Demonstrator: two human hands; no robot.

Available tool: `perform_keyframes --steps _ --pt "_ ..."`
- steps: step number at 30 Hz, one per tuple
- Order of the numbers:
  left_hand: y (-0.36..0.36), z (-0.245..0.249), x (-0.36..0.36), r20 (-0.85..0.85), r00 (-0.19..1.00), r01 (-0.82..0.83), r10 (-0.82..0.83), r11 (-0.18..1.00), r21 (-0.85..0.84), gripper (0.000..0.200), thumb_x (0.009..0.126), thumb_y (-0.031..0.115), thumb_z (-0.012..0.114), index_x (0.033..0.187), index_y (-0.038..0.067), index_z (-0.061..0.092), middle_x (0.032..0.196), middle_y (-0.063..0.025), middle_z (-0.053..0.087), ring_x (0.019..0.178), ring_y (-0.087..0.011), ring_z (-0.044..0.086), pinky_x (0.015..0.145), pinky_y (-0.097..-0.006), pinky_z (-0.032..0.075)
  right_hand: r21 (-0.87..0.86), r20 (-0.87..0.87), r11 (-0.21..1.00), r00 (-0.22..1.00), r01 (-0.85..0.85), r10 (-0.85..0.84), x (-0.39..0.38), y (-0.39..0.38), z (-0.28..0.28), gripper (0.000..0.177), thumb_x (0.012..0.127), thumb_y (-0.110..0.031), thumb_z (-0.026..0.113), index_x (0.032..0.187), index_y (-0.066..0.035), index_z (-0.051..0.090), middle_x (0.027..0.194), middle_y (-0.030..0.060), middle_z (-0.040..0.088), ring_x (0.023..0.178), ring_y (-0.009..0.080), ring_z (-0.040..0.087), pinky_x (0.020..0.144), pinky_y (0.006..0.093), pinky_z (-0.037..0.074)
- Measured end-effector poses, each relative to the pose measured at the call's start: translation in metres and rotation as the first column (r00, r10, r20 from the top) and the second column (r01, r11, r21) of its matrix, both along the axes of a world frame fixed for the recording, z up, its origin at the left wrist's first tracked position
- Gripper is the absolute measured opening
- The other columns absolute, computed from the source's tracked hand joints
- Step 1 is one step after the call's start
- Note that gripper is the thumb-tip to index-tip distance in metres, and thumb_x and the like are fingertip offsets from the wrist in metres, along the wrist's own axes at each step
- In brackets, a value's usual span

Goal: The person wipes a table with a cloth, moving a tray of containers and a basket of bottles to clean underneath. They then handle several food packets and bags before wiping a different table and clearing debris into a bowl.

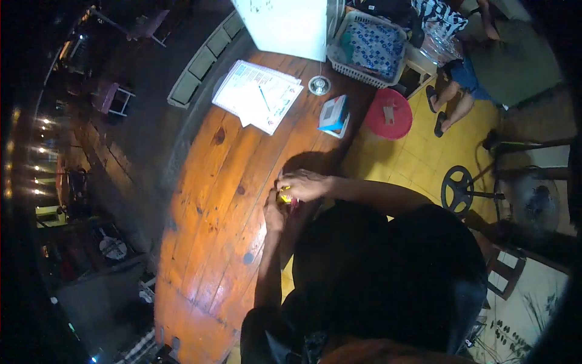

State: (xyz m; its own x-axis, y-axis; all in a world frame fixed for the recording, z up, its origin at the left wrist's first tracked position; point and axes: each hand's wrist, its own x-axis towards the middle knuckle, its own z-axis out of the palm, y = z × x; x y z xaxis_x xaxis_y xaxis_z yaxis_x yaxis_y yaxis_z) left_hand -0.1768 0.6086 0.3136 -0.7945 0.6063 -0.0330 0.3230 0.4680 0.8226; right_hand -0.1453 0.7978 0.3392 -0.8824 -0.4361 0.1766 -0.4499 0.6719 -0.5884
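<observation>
My left hand (276, 212) and my right hand (305, 184) meet at the near edge of the wooden table (224, 182). Their fingers are closed together around a small yellow packet-like thing (285, 196), mostly covered by the fingers. A bit of dark pink shows just beneath it. What kind of thing it is, I cannot tell.
Printed papers (260, 97) lie further along the table, with a pen on top. Near them are a round metal dish (319, 85), a blue-and-white box (333, 114) and a white board. A basket (364, 76), a red stool (388, 115) and another person's legs (456, 112) are to the right.
</observation>
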Motion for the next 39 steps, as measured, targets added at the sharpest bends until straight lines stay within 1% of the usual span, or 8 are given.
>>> perform_keyframes --steps 4,9,10,15,18,22,29,39 --pt "0.018 0.004 0.008 -0.175 0.985 -0.042 0.0 0.971 -0.237 0.046 0.076 0.011 0.059 0.12 0.0 0.051 0.108 -0.0224 0.061 0.096 -0.0392 0.06 0.084 -0.044 0.049 -0.262 -0.218 0.955 0.972 -0.14 0.082 0.01 0.077 0.102 0.02 0.086 -0.011 0.058 0.103 -0.004 0.063 0.109 0.0105 0.059 0.102 0.025 0.059 0.083 0.0335 0.051" --pt "0.057 0.032 0.03 -0.271 0.945 -0.213 0.181 0.973 -0.09 0.036 0.088 0.033 0.05 0.108 0.004 0.055 0.092 -0.017 0.063 0.083 -0.0352 0.062 0.07 -0.0418 0.05 -0.573 0.175 0.601 0.8 0.557 -0.574 -0.003 0.254 0.097 0.026 0.085 -0.011 0.064 0.11 -0.002 0.059 0.104 0.0146 0.062 0.099 0.0242 0.061 0.084 0.0326 0.048" --pt "0.055 0.023 0.029 -0.342 0.924 -0.238 0.17 0.957 -0.168 0.035 0.085 0.036 0.057 0.102 0.006 0.055 0.088 -0.0154 0.063 0.078 -0.0346 0.061 0.067 -0.0411 0.049 -0.348 -0.056 0.638 0.664 0.687 -0.746 -0.001 0.295 0.139 0.031 0.084 -0.011 0.064 0.113 -0.004 0.057 0.106 0.0154 0.061 0.1 0.0285 0.06 0.086 0.0353 0.047" --pt "0.02 -0.065 0.028 0.291 0.839 -0.531 0.459 0.805 0.263 0.037 0.074 0.033 0.07 0.095 0.008 0.052 0.086 -0.0158 0.062 0.078 -0.0347 0.061 0.065 -0.043 0.048 -0.127 -0.518 0.446 0.324 0.886 -0.791 -0.058 0.506 0.064 0.029 0.082 -0.012 0.06 0.109 -0.005 0.061 0.106 0.0187 0.062 0.104 0.035 0.058 0.093 0.0415 0.044" --pt "0.035 -0.042 0.039 -0.287 0.78 -0.624 0.556 0.73 -0.281 0.045 0.062 0.025 0.077 0.093 0.006 0.05 0.084 -0.0173 0.059 0.077 -0.0376 0.06 0.065 -0.0457 0.047 0.135 -0.271 0.461 0.48 0.877 -0.834 -0.118 0.574 0.054 0.019 0.078 -0.013 0.062 0.094 -0.004 0.068 0.099 0.0182 0.065 0.097 0.0337 0.061 0.089 0.0415 0.046" --pt "0.052 -0.024 0.042 -0.414 0.733 -0.678 0.54 0.631 -0.377 0.038 0.067 0.022 0.078 0.088 0.005 0.051 0.079 -0.0061 0.059 0.07 -0.0196 0.056 0.059 -0.0351 0.046 0.71 -0.248 0.346 0.678 0.613 -0.692 -0.196 0.661 -0.055 0.019 0.076 -0.013 0.063 0.091 -0.003 0.07 0.096 0.0197 0.065 0.092 0.0319 0.063 0.082 0.0406 0.049" --pt "0.033 -0.054 0.048 -0.357 0.688 -0.722 0.632 0.545 -0.426 0.044 0.067 0.024 0.075 0.097 0.006 0.049 0.091 -0.0213 0.06 0.083 -0.0405 0.06 0.068 -0.0482 0.048 0.395 0.307 0.704 0.638 0.59 -0.706 -0.168 0.623 0.058 0.029 0.077 -0.004 0.057 0.103 -0.008 0.069 0.11 0.0198 0.062 0.103 0.0307 0.062 0.09 0.0392 0.048" --pt "0.07 -0.016 0.045 -0.416 0.621 -0.776 0.664 0.45 -0.441 0.032 0.07 0.016 0.068 0.094 0.004 0.05 0.082 -0.0217 0.058 0.077 -0.0421 0.058 0.064 -0.0494 0.045 0.619 0.128 0.684 0.809 0.387 -0.574 -0.169 0.607 0.068 0.026 0.077 -0.005 0.058 0.1 -0.011 0.069 0.106 0.0199 0.063 0.099 0.0331 0.062 0.088 0.0429 0.048"
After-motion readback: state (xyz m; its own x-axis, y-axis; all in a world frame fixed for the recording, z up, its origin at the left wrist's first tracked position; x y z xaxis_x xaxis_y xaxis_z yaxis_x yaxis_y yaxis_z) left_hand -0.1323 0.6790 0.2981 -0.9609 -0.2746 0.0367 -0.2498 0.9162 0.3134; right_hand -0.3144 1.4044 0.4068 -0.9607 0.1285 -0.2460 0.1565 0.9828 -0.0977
